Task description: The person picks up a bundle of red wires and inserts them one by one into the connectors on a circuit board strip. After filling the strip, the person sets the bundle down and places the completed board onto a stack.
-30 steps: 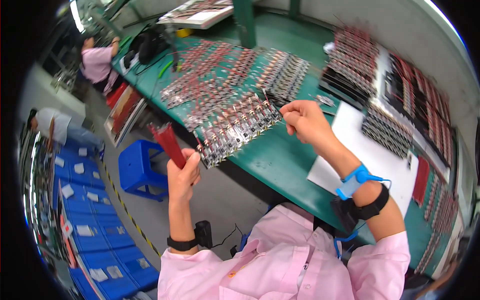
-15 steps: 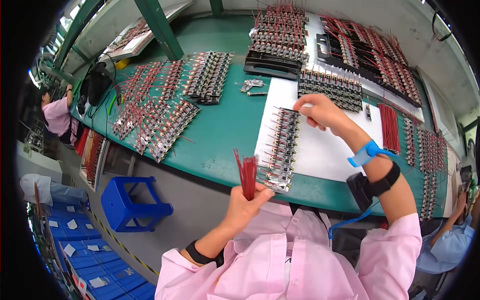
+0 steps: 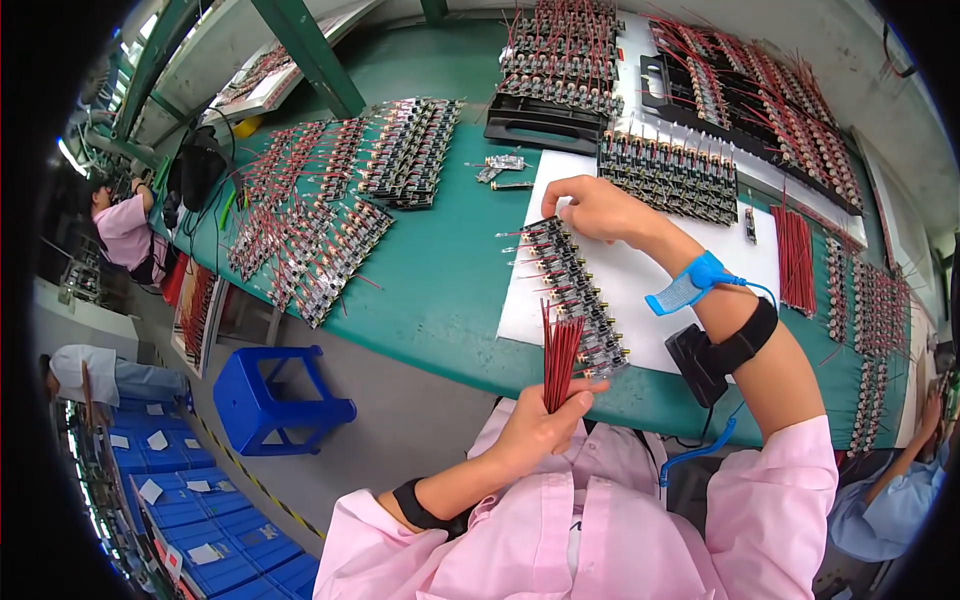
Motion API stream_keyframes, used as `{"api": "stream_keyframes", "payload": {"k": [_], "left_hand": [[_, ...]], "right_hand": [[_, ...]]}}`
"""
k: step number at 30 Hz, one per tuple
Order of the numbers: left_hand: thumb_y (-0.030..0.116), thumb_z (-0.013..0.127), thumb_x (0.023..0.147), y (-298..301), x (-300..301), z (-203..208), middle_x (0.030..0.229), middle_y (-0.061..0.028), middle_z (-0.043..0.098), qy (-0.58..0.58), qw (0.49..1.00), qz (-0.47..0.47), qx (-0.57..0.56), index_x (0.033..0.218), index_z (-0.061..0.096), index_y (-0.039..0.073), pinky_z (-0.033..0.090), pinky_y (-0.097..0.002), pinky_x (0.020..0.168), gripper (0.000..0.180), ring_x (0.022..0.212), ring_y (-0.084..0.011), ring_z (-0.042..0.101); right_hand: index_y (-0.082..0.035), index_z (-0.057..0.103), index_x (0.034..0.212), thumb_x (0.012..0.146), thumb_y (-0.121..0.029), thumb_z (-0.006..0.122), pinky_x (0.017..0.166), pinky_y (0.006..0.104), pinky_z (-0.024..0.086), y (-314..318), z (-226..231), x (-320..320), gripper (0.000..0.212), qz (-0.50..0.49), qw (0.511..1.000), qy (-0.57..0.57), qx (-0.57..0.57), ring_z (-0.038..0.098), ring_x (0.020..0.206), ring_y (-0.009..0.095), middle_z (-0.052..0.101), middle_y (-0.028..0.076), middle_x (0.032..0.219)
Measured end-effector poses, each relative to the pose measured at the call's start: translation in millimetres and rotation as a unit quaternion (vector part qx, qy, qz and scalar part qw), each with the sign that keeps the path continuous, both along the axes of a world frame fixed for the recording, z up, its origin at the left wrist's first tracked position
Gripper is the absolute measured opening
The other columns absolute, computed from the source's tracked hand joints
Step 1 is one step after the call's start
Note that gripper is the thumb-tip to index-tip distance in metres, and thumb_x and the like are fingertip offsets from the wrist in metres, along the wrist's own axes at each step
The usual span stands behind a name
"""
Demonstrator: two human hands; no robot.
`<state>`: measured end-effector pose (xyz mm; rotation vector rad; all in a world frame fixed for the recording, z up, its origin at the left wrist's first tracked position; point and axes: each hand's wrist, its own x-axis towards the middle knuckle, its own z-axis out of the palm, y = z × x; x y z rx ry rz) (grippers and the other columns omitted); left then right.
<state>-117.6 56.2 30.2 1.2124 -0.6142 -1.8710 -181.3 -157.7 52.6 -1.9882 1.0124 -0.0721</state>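
Observation:
A bundle of thin red wires (image 3: 562,352) stands upright in my left hand (image 3: 535,432), whose fingers are closed round it. That hand's fingertips also reach the near end of a long strip of circuit boards (image 3: 577,290) with short red wires and small round parts along it. At the strip's far end, my right hand (image 3: 603,208) pinches the edge with bent fingers. The strip lies slanted over a white sheet (image 3: 660,285) on the green table. Whether it is lifted off the sheet I cannot tell.
Stacked wired boards (image 3: 410,155) stand to the left, and more board strips (image 3: 668,178) lie beyond my right hand. Loose red wires (image 3: 795,258) are at the right. A black tray (image 3: 545,125) sits at the back. A blue stool (image 3: 270,400) stands below the table.
The board strip has turned, its far end swinging left and its near end right. My right hand has moved left onto its far end; my left hand has moved right with the wires.

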Motion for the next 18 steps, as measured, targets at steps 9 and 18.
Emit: {"api": "stream_keyframes", "payload": {"k": [9, 18], "left_hand": [[0.022, 0.045, 0.083, -10.8, -6.8, 2.7, 0.046, 0.0060, 0.025, 0.111, 0.992, -0.040, 0.044, 0.111, 0.043, 0.002, 0.024, -0.0201, 0.035, 0.035, 0.037, -0.0037, 0.023], [0.023, 0.045, 0.082, -12.0, 3.2, 5.3, 0.044, 0.0046, 0.029, 0.083, 0.990, -0.090, 0.062, 0.110, 0.044, 0.003, 0.028, -0.0208, 0.034, 0.034, 0.035, -0.0048, 0.026]], "right_hand": [[-0.011, 0.058, 0.083, 0.065, -0.003, 0.044, 0.067, 0.0377, 0.042, -1.5, -4.4, -4.3, 0.024, 0.032, 0.978, -0.027, -0.204, 0.054, 0.076, 0.028, 0.058, 0.013, 0.079], [-0.002, 0.055, 0.085, 0.076, -0.005, 0.042, 0.046, 0.0223, 0.036, 103.6, 62.2, -86.8, 0.016, -0.063, 0.978, -0.129, -0.150, 0.045, 0.049, 0.009, 0.048, 0.005, 0.054]]}}
